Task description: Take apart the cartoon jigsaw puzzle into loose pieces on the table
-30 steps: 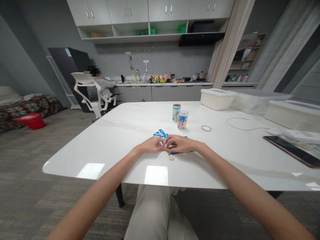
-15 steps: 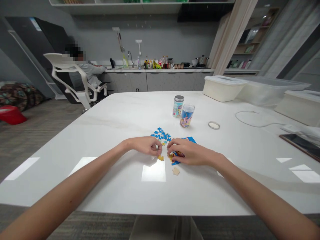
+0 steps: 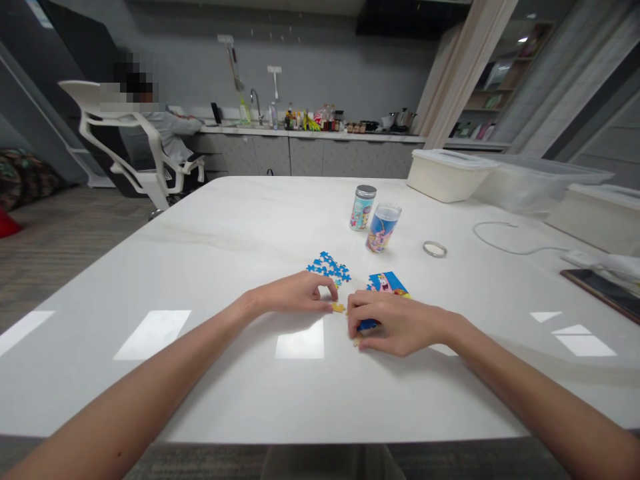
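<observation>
My left hand rests low on the table with thumb and index finger closed at the edge of a yellow puzzle piece. Curled fingers of my right hand meet around a plain beige puzzle piece, which they mostly cover. Partly beneath that hand is a joined section of the puzzle, blue with a colourful printed picture; its near part is hidden. Several loose blue puzzle pieces lie just beyond my left hand.
Behind the pieces stand a printed jar with a metal lid and an open printed jar. A round lid lies to their right. Farther right are lidded boxes, a cable and a phone. A person sits at the back left.
My right hand has come nearer and closed on the beige piece, uncovering more of the joined section. My left hand has shifted slightly right with the yellow piece. The view has shifted slightly.
</observation>
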`<state>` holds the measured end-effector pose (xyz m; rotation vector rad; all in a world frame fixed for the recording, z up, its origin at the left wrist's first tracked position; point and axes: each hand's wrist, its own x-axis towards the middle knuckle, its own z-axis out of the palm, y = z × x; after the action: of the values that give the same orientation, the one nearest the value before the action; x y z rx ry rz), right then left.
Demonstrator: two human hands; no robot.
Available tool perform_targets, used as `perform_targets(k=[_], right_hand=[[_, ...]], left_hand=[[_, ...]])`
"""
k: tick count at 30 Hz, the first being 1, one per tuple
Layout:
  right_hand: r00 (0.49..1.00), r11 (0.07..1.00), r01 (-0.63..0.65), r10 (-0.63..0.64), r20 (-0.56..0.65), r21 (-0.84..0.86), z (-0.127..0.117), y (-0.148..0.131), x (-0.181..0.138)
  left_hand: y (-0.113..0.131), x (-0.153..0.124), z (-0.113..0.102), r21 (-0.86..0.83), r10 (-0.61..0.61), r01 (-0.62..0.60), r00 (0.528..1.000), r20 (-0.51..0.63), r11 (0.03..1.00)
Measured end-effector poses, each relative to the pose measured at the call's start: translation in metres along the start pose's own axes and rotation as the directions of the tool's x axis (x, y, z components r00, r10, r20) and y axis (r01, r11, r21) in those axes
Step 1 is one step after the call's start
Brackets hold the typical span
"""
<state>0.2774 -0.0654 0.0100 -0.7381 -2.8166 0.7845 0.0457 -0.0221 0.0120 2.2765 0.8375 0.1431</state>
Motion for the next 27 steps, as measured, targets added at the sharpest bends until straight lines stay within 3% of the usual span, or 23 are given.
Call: perform_targets(k=[5,8,12,13,17,22,27], right_hand=[[0.998,0.993,0.04,-0.034,-0.051,0.114,0.001,0.0,0.002],[0.977,0.988,-0.003,0.035,-0.21,0.151,0.003,0.004,0.004],[0.83,0.991,-0.118,0.137,-0.541,0.07,0.007,0.017,0.009],[0.825,0.991,-0.128,0.126,-0.551,0.036,0.009,0.021,0.01],[0.901,0.99,-0.12,0.078,-0.426,-0.073,0.013,0.033,0.009],[0.867,0.985,-0.136,0.068,-0.494,-0.104,0.012,0.041,0.005],[0.92,0.982,-0.107,0.04,-0.39,-0.152,0.012,0.039,0.003]], left_hand=[[-0.008,-0.002,-0.001,0.073,0.035,-0.035,0.999,-0.002,0.997],[-0.014,-0.004,-0.004,0.135,0.024,-0.021,0.999,-0.023,0.991],[-0.014,-0.006,-0.005,0.146,0.06,-0.056,0.998,-0.02,0.988],[-0.012,-0.006,-0.005,0.127,0.091,-0.09,0.996,-0.001,0.988],[-0.007,-0.004,-0.002,0.046,0.189,-0.191,0.981,0.045,0.98],[-0.015,-0.001,0.0,0.019,0.129,-0.128,0.992,-0.013,0.992],[-0.017,-0.001,-0.001,0.126,0.109,-0.098,0.991,-0.078,0.987]])
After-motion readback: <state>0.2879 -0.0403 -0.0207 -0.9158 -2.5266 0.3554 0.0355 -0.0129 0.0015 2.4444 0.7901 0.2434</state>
